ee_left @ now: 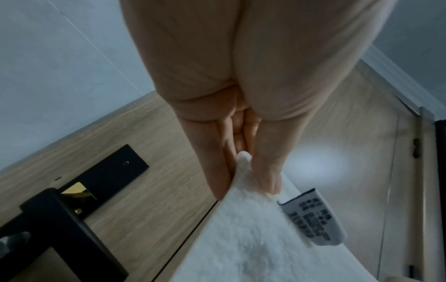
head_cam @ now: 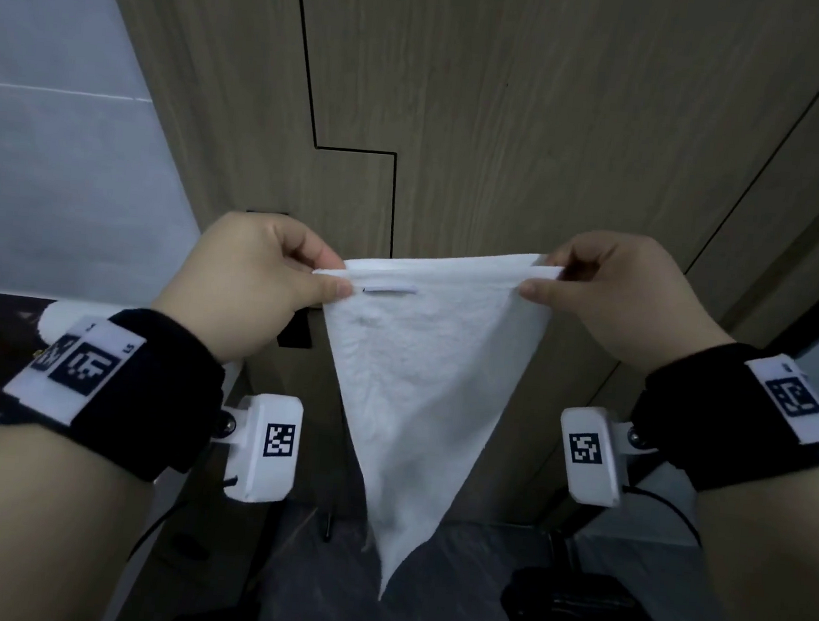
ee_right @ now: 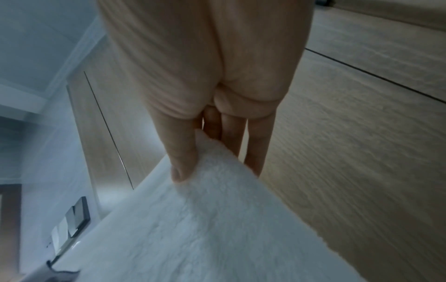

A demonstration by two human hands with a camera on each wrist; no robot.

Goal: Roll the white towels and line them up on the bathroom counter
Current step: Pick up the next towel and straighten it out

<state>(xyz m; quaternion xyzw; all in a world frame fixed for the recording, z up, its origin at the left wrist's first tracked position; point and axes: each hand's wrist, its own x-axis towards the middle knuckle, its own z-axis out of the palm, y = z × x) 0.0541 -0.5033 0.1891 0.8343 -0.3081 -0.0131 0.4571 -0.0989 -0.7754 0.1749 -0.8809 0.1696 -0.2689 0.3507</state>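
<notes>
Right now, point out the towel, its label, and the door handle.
towel [head_cam: 421, 380], head view, middle of the hanging cloth.
label [ee_left: 313, 217], left wrist view, printed face.
door handle [ee_left: 60, 225], left wrist view, black lever.

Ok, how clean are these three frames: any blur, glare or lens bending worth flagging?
Head view: sharp on the white terry towel, dim even light, the wood-grain door's groove lines bent by the wide lens. Left wrist view: soft overall, a pale glare patch on the door, the left hand looming large. Right wrist view: the door grain smeared, the right hand soft.
</notes>
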